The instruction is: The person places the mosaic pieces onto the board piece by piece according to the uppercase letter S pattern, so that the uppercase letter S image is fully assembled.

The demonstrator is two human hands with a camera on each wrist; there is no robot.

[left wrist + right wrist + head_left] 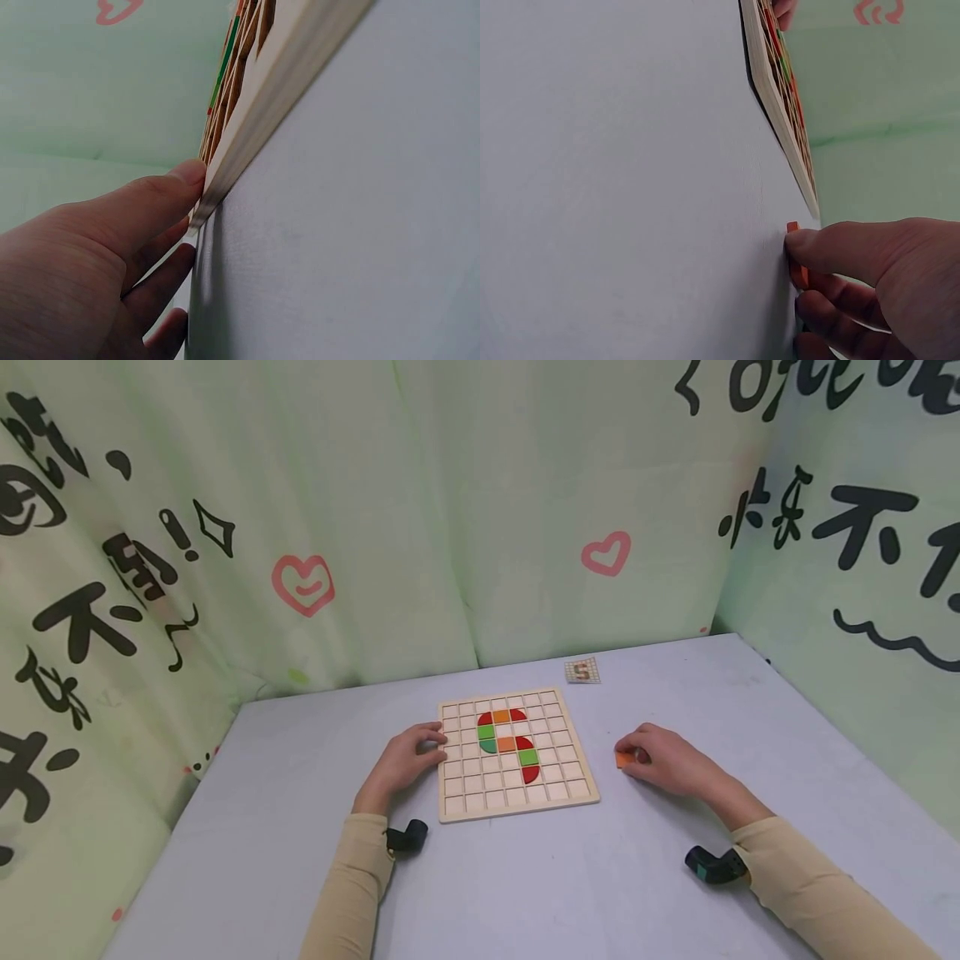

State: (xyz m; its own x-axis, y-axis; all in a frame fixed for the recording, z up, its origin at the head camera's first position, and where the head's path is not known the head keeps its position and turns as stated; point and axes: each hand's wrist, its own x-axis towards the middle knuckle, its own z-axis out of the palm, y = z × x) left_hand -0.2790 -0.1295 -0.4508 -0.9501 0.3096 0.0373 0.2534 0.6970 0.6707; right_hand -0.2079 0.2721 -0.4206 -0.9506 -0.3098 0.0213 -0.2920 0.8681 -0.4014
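Observation:
A wooden grid board [463, 783] lies on the table, bearing red, orange and green tiles in an S-like pattern. Against its left edge rests my left hand [403, 760]. In the left wrist view, the thumb of that hand [97, 255] touches the board's side [255, 127], and the fingers are loosely extended. To the right of the board, my right hand [667, 762] pinches an orange tile [624, 760] at the tabletop. The right wrist view shows this orange tile [798, 268] between thumb and fingers; part of it is hidden by the thumb.
A small pattern card [582, 671] with an S-like figure lies behind the board's right corner. The white-covered table [525, 893] meets a pale green curtain [450, 527] with drawings at the back and sides. Each wrist carries a black camera [407, 837].

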